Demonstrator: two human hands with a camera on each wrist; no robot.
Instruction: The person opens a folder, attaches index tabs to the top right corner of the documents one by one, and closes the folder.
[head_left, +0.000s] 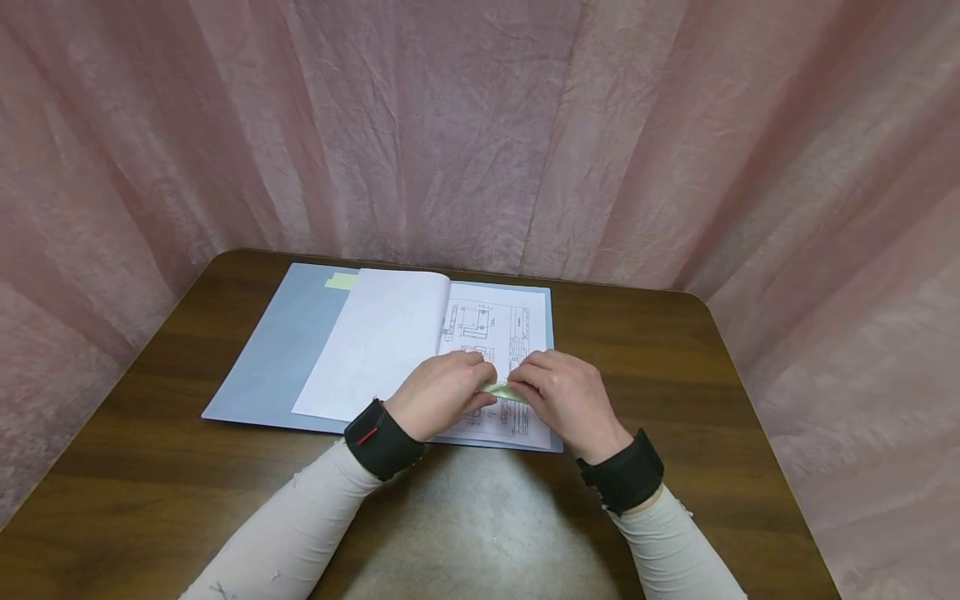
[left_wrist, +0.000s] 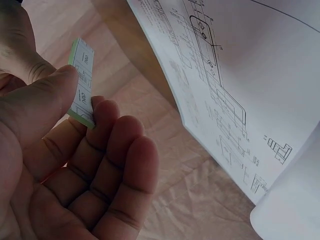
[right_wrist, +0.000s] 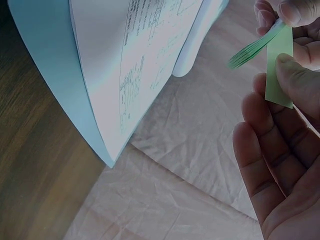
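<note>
Over the open folder, my left hand (head_left: 442,392) and right hand (head_left: 566,396) meet close together. The left hand pinches a small pad of green sticky notes (left_wrist: 84,75) between thumb and fingers; its printed face shows in the left wrist view. In the right wrist view, the layered edge of the pad (right_wrist: 252,52) slants away from a single green sticky note (right_wrist: 274,87). My right thumb and fingers pinch that note, its upper end still meeting the pad. Beneath the hands lies a sheet with technical drawings (head_left: 468,321), partly covered by them.
The blue-grey folder (head_left: 262,358) lies open on the brown wooden table (head_left: 645,358). A blank white page (head_left: 375,342) is turned over to the left. One yellow-green sticky note (head_left: 341,281) sticks out at its upper left edge. Pink curtains (head_left: 480,125) hang behind the table.
</note>
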